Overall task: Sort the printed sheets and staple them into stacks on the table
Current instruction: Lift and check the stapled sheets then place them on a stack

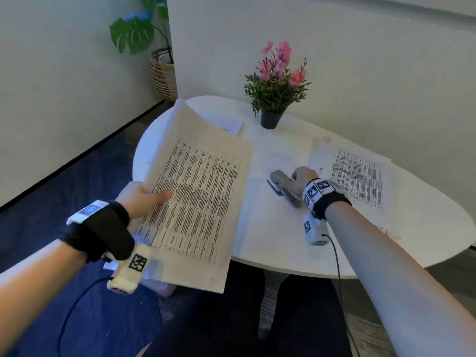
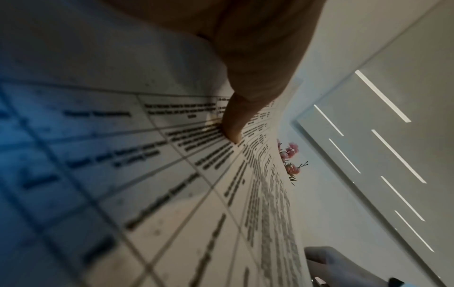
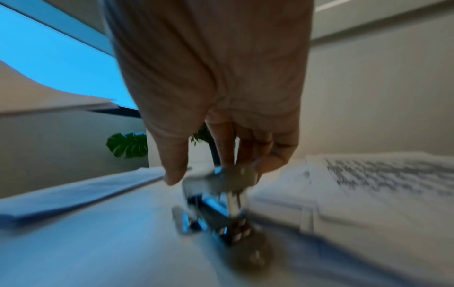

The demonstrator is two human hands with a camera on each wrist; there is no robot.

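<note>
Motion blur smears my right wrist view, and the print on every sheet is unreadable. My left hand [image 1: 144,199] pinches a stack of printed sheets [image 1: 198,191], thumb on top, raised over the worktop [image 1: 270,228] edge left of the stapler [image 1: 284,186]. My right hand [image 1: 304,180] curls its grip around the stapler; a second printed stack [image 1: 358,176] lies just right of it.

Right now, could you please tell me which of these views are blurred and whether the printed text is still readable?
Head view: sharp overall, though the held printed table sheet is too small to read. Left wrist view: that sheet's near cells are out of focus with a blue cast. Right wrist view: motion blur smears the silver metal stapler and the printed stack; nothing legible.
</note>
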